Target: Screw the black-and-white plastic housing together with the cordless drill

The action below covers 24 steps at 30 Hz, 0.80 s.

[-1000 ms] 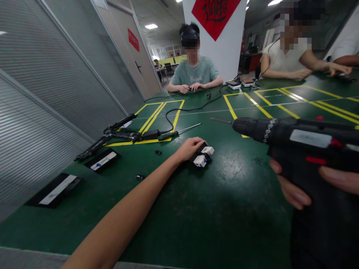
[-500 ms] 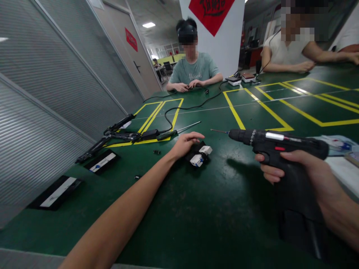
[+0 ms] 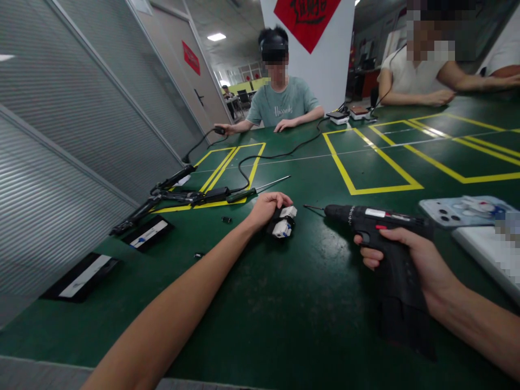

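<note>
My right hand [image 3: 410, 260] is wrapped round the grip of a black cordless drill [image 3: 402, 281]. The drill's thin bit points left and ends a little short of a small black-and-white block-shaped part [image 3: 284, 223], whose exact kind I cannot make out. That part is held by my left hand [image 3: 271, 207], fingers curled over its far side and partly hidden behind it. Just beyond my left hand lies a screwdriver [image 3: 244, 195] with a dark green handle and a long metal shaft.
Black folding stand [image 3: 162, 195] and cable lie at left, near two black plates with white strips [image 3: 150, 235] and two small dark pieces [image 3: 226, 219]. A phone [image 3: 459, 211] and a white box [image 3: 483, 254] are at right. Two people [image 3: 284, 100] sit across the green table.
My left fingers have closed on the black-and-white part and tilted it. The drill has moved left and slightly down. The person opposite has reached out sideways with a cabled black object.
</note>
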Each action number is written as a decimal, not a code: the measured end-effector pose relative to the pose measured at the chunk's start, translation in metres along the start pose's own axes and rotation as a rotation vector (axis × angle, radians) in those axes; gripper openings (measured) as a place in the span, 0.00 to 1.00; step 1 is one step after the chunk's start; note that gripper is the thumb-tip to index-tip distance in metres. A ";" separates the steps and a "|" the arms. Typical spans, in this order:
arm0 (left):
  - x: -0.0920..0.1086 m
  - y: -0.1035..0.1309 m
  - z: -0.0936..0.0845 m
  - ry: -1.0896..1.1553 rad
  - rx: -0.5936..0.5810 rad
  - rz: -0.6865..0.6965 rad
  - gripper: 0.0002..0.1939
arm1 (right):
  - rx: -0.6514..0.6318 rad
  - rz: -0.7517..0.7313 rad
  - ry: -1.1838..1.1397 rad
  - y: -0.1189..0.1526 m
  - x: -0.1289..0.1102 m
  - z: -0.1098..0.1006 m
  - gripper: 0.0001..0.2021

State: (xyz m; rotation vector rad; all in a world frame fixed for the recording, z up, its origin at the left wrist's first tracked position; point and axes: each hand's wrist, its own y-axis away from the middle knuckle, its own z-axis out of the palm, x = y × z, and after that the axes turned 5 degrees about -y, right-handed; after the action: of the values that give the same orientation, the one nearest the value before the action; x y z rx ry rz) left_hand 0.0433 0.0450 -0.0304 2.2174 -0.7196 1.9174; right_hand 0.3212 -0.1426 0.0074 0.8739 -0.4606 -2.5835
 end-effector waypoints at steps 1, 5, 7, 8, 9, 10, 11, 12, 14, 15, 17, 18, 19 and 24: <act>-0.001 0.000 -0.003 -0.002 0.009 0.002 0.06 | -0.007 0.020 -0.001 -0.002 0.001 -0.001 0.17; -0.004 -0.001 -0.011 -0.015 0.044 0.003 0.06 | -0.043 0.051 -0.008 -0.005 0.000 -0.005 0.18; -0.004 -0.002 -0.014 -0.028 0.057 0.003 0.06 | -0.064 0.058 -0.008 -0.006 -0.002 -0.007 0.19; -0.004 -0.002 -0.016 -0.031 0.062 0.001 0.06 | -0.072 0.061 -0.007 -0.007 -0.003 -0.008 0.20; -0.004 -0.002 -0.018 -0.032 0.066 -0.005 0.06 | -0.081 0.064 -0.003 -0.008 -0.004 -0.009 0.21; -0.004 -0.002 -0.019 -0.030 0.070 -0.012 0.06 | -0.096 0.066 0.008 -0.009 -0.005 -0.011 0.22; -0.004 -0.002 -0.020 -0.024 0.073 -0.019 0.06 | -0.115 0.071 0.026 -0.009 -0.006 -0.012 0.23; -0.004 -0.002 -0.021 -0.017 0.077 -0.025 0.06 | -0.135 0.075 0.048 -0.010 -0.007 -0.013 0.24; -0.004 -0.002 -0.022 -0.006 0.082 -0.039 0.06 | -0.177 0.074 0.091 -0.010 -0.008 -0.015 0.25; -0.004 -0.002 -0.022 -0.001 0.086 -0.046 0.06 | -0.192 0.069 0.105 -0.009 -0.008 -0.015 0.24; -0.004 -0.002 -0.022 0.011 0.093 -0.057 0.06 | -0.208 0.059 0.124 -0.006 -0.007 -0.013 0.23; -0.003 -0.001 -0.021 0.020 0.093 -0.058 0.07 | -0.215 0.057 0.137 -0.005 -0.007 -0.012 0.22; -0.003 -0.001 -0.020 0.031 0.092 -0.059 0.07 | -0.220 0.058 0.151 -0.003 -0.006 -0.010 0.22; 0.003 0.001 -0.016 0.025 0.109 -0.090 0.08 | -0.237 0.079 0.210 0.001 -0.005 -0.006 0.22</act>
State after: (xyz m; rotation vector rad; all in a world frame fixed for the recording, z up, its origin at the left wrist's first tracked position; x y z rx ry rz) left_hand 0.0288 0.0496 -0.0248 2.2424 -0.5133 1.9808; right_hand 0.3291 -0.1425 0.0058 1.0055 -0.1236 -2.3795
